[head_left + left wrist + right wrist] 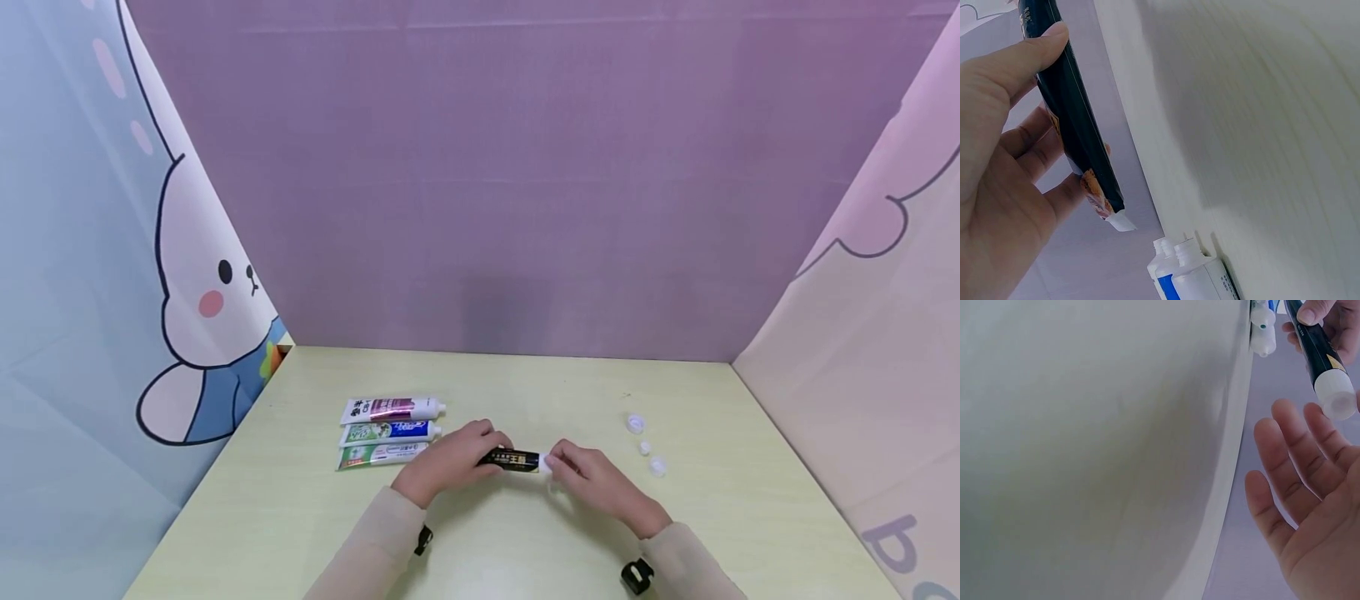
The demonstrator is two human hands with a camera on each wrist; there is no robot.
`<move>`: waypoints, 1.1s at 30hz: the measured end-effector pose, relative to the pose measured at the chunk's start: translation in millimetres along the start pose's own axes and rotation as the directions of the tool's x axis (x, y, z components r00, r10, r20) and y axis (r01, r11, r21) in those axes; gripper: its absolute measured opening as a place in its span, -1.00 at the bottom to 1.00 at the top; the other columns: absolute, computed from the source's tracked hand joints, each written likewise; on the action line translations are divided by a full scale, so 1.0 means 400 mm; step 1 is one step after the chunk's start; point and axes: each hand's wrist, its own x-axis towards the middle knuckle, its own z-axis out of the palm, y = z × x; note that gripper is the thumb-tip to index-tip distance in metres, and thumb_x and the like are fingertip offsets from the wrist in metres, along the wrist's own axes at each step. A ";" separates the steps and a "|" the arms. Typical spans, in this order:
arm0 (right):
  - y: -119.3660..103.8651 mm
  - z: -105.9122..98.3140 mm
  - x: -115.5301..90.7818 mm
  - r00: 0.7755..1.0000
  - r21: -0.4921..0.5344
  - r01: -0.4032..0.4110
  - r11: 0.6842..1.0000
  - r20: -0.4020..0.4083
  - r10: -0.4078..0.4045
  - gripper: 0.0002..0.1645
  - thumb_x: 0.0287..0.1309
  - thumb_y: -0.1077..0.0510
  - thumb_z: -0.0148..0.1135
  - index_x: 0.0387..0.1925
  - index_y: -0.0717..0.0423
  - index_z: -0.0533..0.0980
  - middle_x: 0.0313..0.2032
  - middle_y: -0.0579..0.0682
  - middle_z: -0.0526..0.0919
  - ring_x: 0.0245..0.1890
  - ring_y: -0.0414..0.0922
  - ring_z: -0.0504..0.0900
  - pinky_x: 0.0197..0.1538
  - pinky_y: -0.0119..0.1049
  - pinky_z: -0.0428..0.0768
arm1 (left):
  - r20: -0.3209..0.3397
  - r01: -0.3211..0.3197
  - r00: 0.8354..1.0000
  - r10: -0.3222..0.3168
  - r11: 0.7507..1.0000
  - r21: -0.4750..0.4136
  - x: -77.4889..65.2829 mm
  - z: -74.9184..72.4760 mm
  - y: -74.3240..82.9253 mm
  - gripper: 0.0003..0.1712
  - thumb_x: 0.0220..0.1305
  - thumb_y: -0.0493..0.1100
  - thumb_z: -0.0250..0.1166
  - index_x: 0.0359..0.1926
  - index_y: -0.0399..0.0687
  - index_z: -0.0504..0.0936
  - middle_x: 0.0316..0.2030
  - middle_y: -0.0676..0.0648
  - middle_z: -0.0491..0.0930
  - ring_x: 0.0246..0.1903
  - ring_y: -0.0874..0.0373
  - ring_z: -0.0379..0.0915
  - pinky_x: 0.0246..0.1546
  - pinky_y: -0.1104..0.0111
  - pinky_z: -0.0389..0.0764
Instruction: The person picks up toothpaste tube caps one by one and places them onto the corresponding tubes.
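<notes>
My left hand [463, 454] grips a black toothpaste tube [510, 459] with gold lettering, its thumb on one face and fingers behind. The tube lies across the space between my hands, raised over the table as the left wrist view shows. A wide white cap [1335, 394] sits at its right end. My right hand [596, 477] pinches this cap between thumb and index finger, while its other fingers stand extended in the right wrist view. Left of my left hand, three toothpaste tubes lie in a row: a white and maroon one [393, 409], a blue-green one [390, 432] and a green-white one [382, 453].
Three small white caps lie right of my right hand: a far one [635, 423], a smaller middle one [644, 448] and a near one [657, 466]. The pale table [525, 550] ends at a purple cloth wall [495, 183], with printed cloth at both sides.
</notes>
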 end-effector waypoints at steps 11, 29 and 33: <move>-0.004 -0.001 -0.001 0.998 -0.030 0.018 0.999 -0.053 -0.020 -0.72 0.50 -0.04 0.07 0.03 0.02 0.49 -0.18 -0.16 0.65 -0.23 -0.22 0.61 -0.18 -0.30 0.62 | 0.004 0.011 1.000 -0.011 1.000 -0.004 0.000 0.000 0.000 -0.64 0.38 0.04 0.31 0.15 0.14 0.61 -0.14 0.10 0.50 -0.27 0.33 0.38 -0.18 0.45 0.54; -0.001 0.010 0.003 0.966 -0.081 0.220 0.972 -0.121 -0.229 -0.53 0.06 0.33 0.49 -0.05 0.05 0.45 -0.06 -0.06 0.53 -0.27 -0.19 0.62 -0.19 -0.23 0.66 | -0.008 0.014 1.000 -0.014 1.000 -0.020 -0.001 -0.002 -0.002 -0.65 0.36 0.01 0.34 0.13 0.12 0.61 -0.17 0.11 0.49 -0.30 0.32 0.37 -0.22 0.46 0.52; -0.001 0.013 0.004 0.962 -0.087 0.235 0.968 -0.122 -0.244 -0.54 0.07 0.35 0.48 -0.06 0.05 0.44 -0.07 -0.05 0.53 -0.28 -0.20 0.62 -0.19 -0.24 0.66 | -0.009 0.012 1.000 -0.012 1.000 -0.018 0.000 0.001 -0.003 -0.65 0.36 0.01 0.34 0.13 0.12 0.61 -0.17 0.10 0.48 -0.30 0.32 0.37 -0.22 0.46 0.52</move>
